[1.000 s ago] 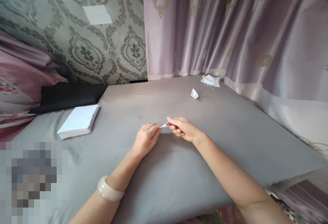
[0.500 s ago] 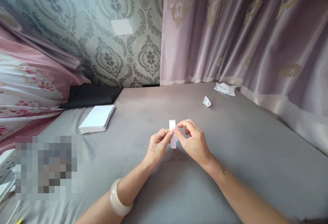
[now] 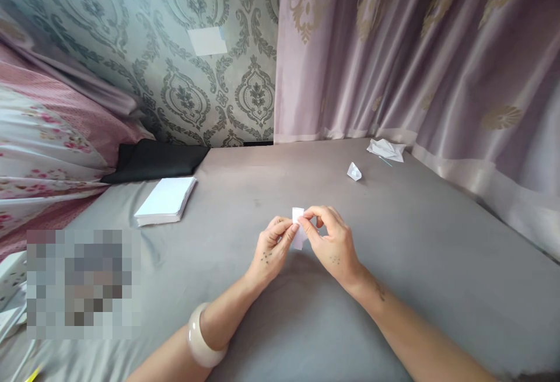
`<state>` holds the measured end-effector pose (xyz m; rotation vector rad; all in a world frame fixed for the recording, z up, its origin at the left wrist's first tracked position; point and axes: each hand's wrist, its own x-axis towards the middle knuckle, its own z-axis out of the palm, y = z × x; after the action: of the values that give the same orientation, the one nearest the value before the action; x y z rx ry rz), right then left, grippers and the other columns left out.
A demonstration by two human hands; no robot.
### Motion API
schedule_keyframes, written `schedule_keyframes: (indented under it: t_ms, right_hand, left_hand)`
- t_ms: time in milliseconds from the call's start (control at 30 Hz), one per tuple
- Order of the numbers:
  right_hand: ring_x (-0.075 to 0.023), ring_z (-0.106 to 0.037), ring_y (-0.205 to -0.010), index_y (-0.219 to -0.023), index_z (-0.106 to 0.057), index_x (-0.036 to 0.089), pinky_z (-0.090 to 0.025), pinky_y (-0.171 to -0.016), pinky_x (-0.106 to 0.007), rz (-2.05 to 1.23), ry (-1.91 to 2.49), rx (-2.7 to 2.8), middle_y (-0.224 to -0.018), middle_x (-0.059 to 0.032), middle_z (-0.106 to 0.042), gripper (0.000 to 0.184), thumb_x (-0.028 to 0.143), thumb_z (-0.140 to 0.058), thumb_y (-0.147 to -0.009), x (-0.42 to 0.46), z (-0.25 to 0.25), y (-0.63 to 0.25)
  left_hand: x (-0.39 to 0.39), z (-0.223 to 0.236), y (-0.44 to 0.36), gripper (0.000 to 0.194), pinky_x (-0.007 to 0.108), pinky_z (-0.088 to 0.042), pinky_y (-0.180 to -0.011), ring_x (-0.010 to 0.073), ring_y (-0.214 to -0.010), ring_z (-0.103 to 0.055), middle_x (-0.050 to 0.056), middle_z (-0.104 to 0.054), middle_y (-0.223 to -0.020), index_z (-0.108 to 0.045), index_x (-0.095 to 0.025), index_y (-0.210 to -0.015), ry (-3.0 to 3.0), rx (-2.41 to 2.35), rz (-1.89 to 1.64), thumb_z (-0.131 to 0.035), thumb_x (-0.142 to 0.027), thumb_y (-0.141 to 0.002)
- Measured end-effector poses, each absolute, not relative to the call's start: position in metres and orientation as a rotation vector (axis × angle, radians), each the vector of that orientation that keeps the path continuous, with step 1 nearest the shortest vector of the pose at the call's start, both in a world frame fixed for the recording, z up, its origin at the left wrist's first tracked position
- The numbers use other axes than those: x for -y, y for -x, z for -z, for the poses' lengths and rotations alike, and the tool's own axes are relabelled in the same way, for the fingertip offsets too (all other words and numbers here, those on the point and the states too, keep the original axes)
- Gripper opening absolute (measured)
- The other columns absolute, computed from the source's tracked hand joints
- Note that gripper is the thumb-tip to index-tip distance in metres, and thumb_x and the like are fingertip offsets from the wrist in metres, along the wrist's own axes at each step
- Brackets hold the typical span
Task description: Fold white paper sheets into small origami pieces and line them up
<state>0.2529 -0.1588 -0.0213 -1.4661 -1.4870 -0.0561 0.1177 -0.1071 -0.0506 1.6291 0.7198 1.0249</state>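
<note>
White narrow strip of folded paper (image 3: 299,237) is held upright between the person's two hands, raised in front of the body over the bed-like surface covered with a smooth grey cloth (image 3: 262,189). The left hand (image 3: 272,246) is clamped on the strip's left edge, thumb laid across its front. The right hand (image 3: 333,243) pinches it from the right, thumb and forefinger near the upper part, with a gap showing between its curled fingers. The two thumb tips sit close beside each other on the paper. A thick, glossy cream bangle (image 3: 206,338) circles the left forearm.

Beyond the hands, to the right, stands a small, angular white folded-paper piece (image 3: 354,171). Farther back, near the mauve curtain with gold motifs (image 3: 345,49), lies a loose heap of white folded papers (image 3: 387,150), with a thin pale-blue stick (image 3: 385,161) just beside it. Over on the left rests a neat, thick stack of white paper sheets (image 3: 166,199), near a flat black cloth-like item (image 3: 160,160).
</note>
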Motion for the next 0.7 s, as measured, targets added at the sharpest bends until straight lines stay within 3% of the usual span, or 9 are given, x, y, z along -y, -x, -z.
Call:
schedule_keyframes:
  t_ms: [133,467,700]
  right_hand:
    - [-0.016,-0.055,-0.075,-0.088,-0.056,0.024,-0.044,-0.072,-0.029,0.135,1.516,1.5,-0.079,-0.0008,-0.063,0.003,0.026,-0.058,-0.089,0.159,0.026,-0.253]
    - [-0.0167,-0.057,-0.077,-0.086,-0.055,0.024,-0.046,-0.074,-0.029,0.143,1.468,1.517,-0.081,-0.0018,-0.065,0.006,0.021,-0.053,-0.091,0.157,0.03,-0.25]
    - [-0.0172,-0.061,-0.088,-0.1,-0.063,0.024,-0.048,-0.08,-0.03,0.116,1.48,1.55,-0.094,-0.0039,-0.068,0.016,0.018,-0.05,-0.093,0.158,0.033,-0.251]
  left_hand:
    - [0.106,0.05,-0.117,0.025,0.024,-0.042,-0.068,0.0135,-0.075,-0.052,0.004,-0.059,-0.082,-0.072,-0.02,-0.097,-1.548,-0.725,-1.037,-0.059,-0.038,-0.087]
    - [0.106,0.052,-0.119,0.025,0.023,-0.044,-0.067,0.0121,-0.072,-0.053,0.003,-0.06,-0.081,-0.074,-0.02,-0.096,-1.51,-0.752,-1.045,-0.061,-0.038,-0.085]
    - [0.107,0.05,-0.12,0.027,0.022,-0.047,-0.061,0.0094,-0.063,-0.052,0.004,-0.062,-0.084,-0.074,-0.018,-0.094,-1.462,-0.73,-1.011,-0.061,-0.039,-0.085]
